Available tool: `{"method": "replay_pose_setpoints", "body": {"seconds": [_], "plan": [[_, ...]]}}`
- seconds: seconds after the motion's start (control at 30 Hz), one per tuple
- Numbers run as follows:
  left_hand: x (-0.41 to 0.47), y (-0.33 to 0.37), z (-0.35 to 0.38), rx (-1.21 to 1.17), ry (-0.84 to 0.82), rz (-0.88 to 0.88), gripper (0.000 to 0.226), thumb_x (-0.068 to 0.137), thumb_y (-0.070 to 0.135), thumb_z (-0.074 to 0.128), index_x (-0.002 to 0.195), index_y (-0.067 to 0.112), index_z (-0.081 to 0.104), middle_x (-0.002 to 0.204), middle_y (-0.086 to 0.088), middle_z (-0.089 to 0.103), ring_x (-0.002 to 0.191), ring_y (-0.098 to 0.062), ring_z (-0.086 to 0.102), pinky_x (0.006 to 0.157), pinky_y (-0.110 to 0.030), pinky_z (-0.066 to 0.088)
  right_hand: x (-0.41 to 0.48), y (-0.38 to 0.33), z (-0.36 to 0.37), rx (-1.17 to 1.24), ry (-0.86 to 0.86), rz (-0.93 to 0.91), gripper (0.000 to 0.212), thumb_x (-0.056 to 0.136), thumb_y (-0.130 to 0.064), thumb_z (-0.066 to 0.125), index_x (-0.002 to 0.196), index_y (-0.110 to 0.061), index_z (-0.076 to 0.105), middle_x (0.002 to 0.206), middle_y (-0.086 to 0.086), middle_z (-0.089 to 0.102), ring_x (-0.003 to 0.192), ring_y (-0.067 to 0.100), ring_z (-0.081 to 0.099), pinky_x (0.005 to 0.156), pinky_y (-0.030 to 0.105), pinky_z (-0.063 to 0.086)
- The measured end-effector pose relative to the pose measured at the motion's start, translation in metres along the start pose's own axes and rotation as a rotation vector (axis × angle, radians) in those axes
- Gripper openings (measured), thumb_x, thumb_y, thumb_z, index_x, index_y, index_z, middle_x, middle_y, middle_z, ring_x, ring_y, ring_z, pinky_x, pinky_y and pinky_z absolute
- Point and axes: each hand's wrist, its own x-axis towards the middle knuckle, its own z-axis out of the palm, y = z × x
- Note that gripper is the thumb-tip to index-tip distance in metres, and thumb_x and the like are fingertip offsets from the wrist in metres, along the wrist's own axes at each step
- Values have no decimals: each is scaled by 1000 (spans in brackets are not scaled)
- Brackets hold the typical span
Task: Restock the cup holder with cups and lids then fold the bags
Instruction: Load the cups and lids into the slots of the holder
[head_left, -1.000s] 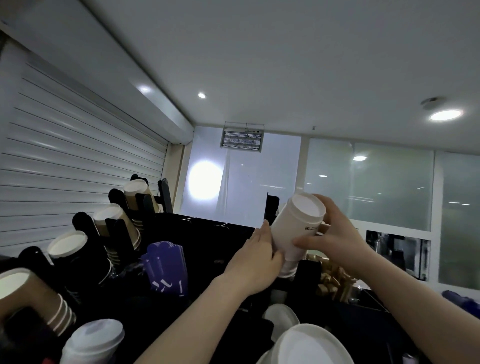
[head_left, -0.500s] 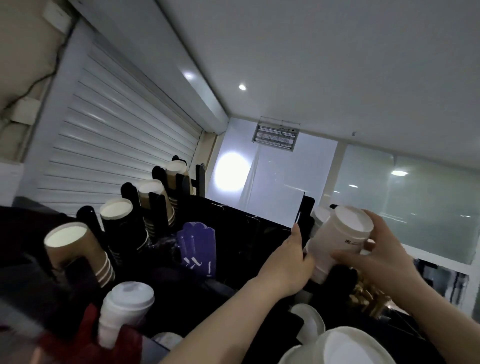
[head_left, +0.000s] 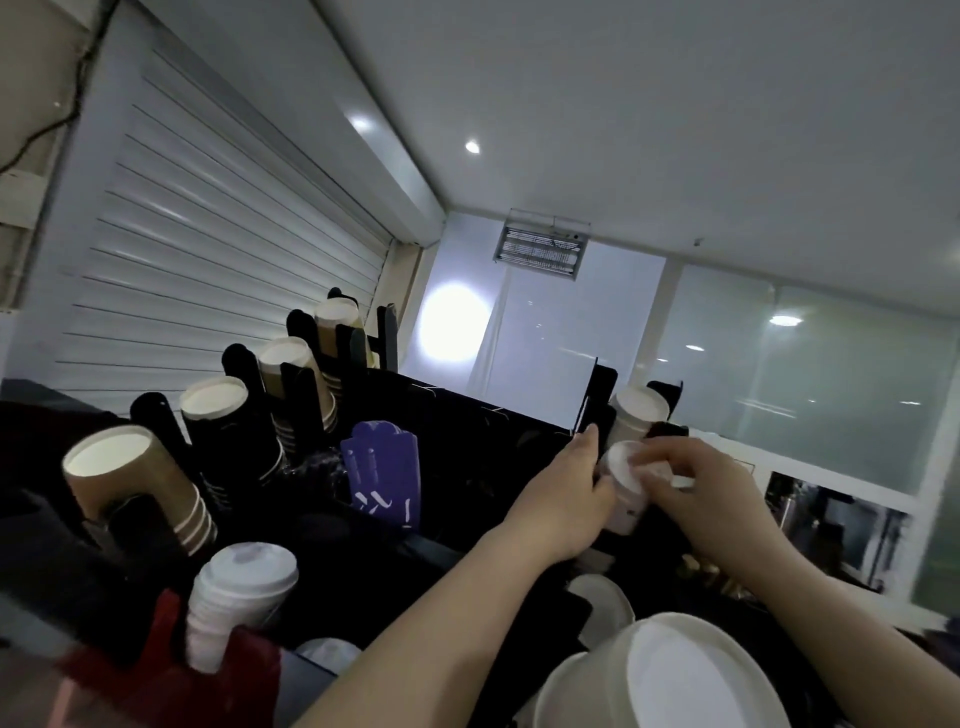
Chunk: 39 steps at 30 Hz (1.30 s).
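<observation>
A stack of white paper cups (head_left: 623, 488) sits low in a slot of the black cup holder (head_left: 467, 447), bottoms up. My left hand (head_left: 566, 493) holds its left side, and my right hand (head_left: 701, 488) grips its top with curled fingers. Behind it another white cup stack (head_left: 639, 410) stands in the holder. Along the left, slots hold brown cups (head_left: 135, 478), black cups (head_left: 228, 421) and further brown stacks (head_left: 291, 374). White lids (head_left: 239, 603) are stacked at the lower left, and a big white lid stack (head_left: 670, 675) fills the lower right.
Purple card sleeves (head_left: 382, 467) stand in the middle of the holder. A red item (head_left: 156, 670) lies at the bottom left. A white roller shutter (head_left: 208, 270) is on the left; glass panels (head_left: 805, 364) are beyond the holder.
The white cup stack has gone down into the holder slot between my hands. My right hand has come over its top. The view has turned left and down.
</observation>
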Motion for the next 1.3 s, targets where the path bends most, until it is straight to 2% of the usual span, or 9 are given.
{"method": "replay_pose_setpoints", "body": {"seconds": [0.13,0.37,0.53,0.7,0.83,0.93,1.03,1.17,1.3], "plan": [[4,-5,4,-23,16,-21,64,98,31,40,152,22,8,160,4,12,144,-12,16,106,-20,15,3,1,-1,-53,-106,25,12,85,-33,66,77,-31,74,110,-15,59,89,0,54,73,18,35],[-17,0,-5,-159,84,-73,63,99,27,42,152,27,8,159,5,13,144,-11,15,108,-22,14,-30,-9,-14,-212,-133,-23,40,88,-37,63,127,-28,59,148,-3,35,134,15,35,106,24,28],[-83,5,-30,-352,218,26,41,97,19,48,137,31,45,138,19,48,127,7,41,105,-14,34,-102,-29,-41,128,10,-94,28,87,-31,55,114,-36,59,111,-32,54,107,-8,51,90,12,39],[-167,5,-22,-451,249,110,26,88,22,49,105,25,69,106,10,71,103,-3,63,82,-9,45,-169,-41,-36,311,-154,-88,46,91,-7,54,122,-41,54,118,-28,58,116,-5,51,96,25,46],[-193,3,-3,-490,145,77,22,89,34,52,107,36,65,107,16,69,103,-2,62,83,-12,46,-197,-49,-18,506,-166,-42,68,83,-10,61,132,-51,39,126,-30,53,121,-6,48,94,14,45],[-202,3,7,-417,36,63,49,76,59,63,122,46,49,120,30,58,114,8,52,87,-7,41,-208,-55,-5,585,-129,-27,75,75,-33,72,134,-57,32,132,-31,47,125,-7,43,94,8,40],[-204,4,10,-316,52,14,67,68,57,72,126,59,41,127,32,52,119,10,46,92,-6,39,-211,-58,6,582,-53,6,77,69,-46,77,130,-62,32,130,-32,48,123,-9,44,93,6,40],[-205,-5,6,-290,15,-92,105,64,52,81,147,43,18,139,25,45,132,0,39,108,-39,39,-211,-57,11,525,-47,63,83,60,-52,80,124,-65,30,126,-33,49,117,-8,48,88,17,45],[-208,-10,13,-226,64,-148,105,57,50,80,146,44,23,124,36,49,123,5,45,98,-24,41,-205,-63,14,519,-36,99,85,51,-54,80,118,-67,29,119,-34,52,110,-11,50,82,15,46]]}}
